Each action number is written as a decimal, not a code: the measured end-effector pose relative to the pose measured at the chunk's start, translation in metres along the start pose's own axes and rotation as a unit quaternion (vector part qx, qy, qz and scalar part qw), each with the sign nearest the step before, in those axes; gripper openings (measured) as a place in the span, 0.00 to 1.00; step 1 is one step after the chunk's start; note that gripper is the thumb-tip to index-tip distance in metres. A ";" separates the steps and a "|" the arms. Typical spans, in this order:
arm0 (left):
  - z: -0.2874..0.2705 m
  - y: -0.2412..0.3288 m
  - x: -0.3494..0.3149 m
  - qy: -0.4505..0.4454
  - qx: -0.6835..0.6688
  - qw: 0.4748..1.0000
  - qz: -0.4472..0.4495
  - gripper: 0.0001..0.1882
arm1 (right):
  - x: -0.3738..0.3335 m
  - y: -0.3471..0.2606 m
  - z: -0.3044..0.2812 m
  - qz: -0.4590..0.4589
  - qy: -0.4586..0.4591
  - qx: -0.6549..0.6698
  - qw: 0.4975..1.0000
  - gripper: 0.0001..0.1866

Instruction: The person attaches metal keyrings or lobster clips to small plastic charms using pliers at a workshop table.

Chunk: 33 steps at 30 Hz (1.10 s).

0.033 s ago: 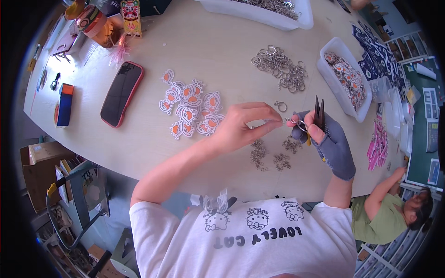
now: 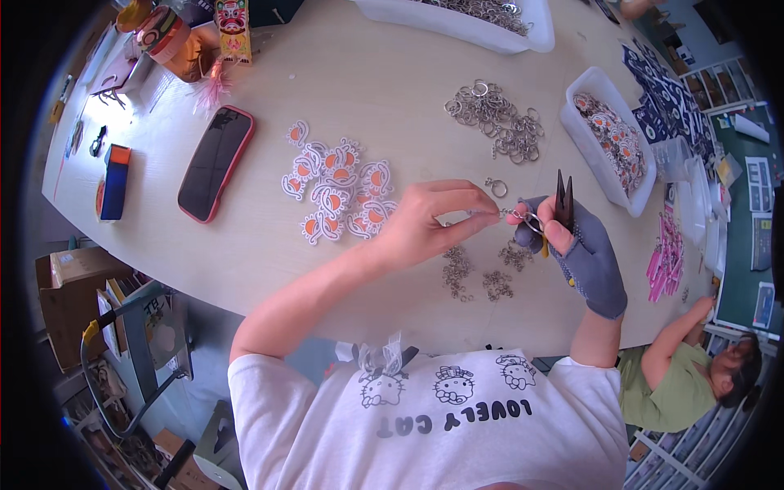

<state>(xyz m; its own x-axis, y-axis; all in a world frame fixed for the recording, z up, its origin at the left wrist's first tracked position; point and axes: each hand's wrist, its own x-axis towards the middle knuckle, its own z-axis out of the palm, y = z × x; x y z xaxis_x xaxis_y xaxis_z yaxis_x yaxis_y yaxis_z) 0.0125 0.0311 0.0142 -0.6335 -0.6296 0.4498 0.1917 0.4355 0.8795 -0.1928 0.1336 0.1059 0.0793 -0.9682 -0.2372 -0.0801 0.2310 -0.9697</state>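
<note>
Left hand: the bare left hand (image 2: pixel 429 216) reaches across from about eight o'clock, thumb and forefinger closed in a fine pinch on the end of a short keyring chain (image 2: pixel 513 214), seemingly to hold it taut and steady.
Right hand: the right hand (image 2: pixel 572 245), in a grey fingerless glove, is closed around dark pliers (image 2: pixel 563 200) whose tips point to twelve o'clock; it also appears to hold the chain's other end against the pliers, though the exact contact is too small to tell.
Chain: held between both hands, lifted just above the desk (image 2: pixel 392 90), a little right of centre.
Loose ring: a single split ring (image 2: pixel 495 187) lies at twelve o'clock of the fingertips, close by, probably for easy pick-up.
Chain bits: small heaps of chain pieces (image 2: pixel 478 273) lie at six o'clock, under the hands.
Ring pile: a spread of metal rings (image 2: pixel 496 118) lies further up, at twelve o'clock.
Charms: orange-and-white flat charms (image 2: pixel 335 192) are fanned out at nine o'clock of the left hand, near it.
Tray: a white tray (image 2: pixel 594 90) filled with similar charms sits at two o'clock.
Phone: a red-cased phone (image 2: pixel 216 163) lies face up at ten o'clock, well apart from the work.
Other person: a person in green (image 2: pixel 661 392) sits at five o'clock, with no part in the handling.
</note>
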 end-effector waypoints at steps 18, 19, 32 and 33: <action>-0.001 -0.003 -0.001 0.013 -0.008 0.999 0.033 0.05 | -0.003 -0.007 -0.002 -0.001 -0.012 -0.024 1.000 0.09; 0.000 -0.003 -0.001 0.011 -0.015 0.999 0.031 0.05 | -0.003 -0.008 -0.001 -0.008 -0.010 -0.020 1.000 0.09; -0.003 -0.004 -0.002 0.019 -0.023 0.999 0.045 0.06 | -0.004 -0.011 0.003 0.000 -0.044 -0.016 0.999 0.08; -0.003 -0.002 -0.002 0.017 -0.022 0.999 0.046 0.06 | -0.006 -0.009 0.001 -0.002 -0.045 -0.025 0.999 0.07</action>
<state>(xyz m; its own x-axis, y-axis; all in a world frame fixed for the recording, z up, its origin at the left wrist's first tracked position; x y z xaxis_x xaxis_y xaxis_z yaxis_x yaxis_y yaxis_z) 0.0156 0.0294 0.0117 -0.5854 -0.6102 0.5338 0.2812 0.4647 0.8396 -0.1913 0.1371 0.1158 0.1682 -0.9563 -0.2390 -0.1287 0.2191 -0.9672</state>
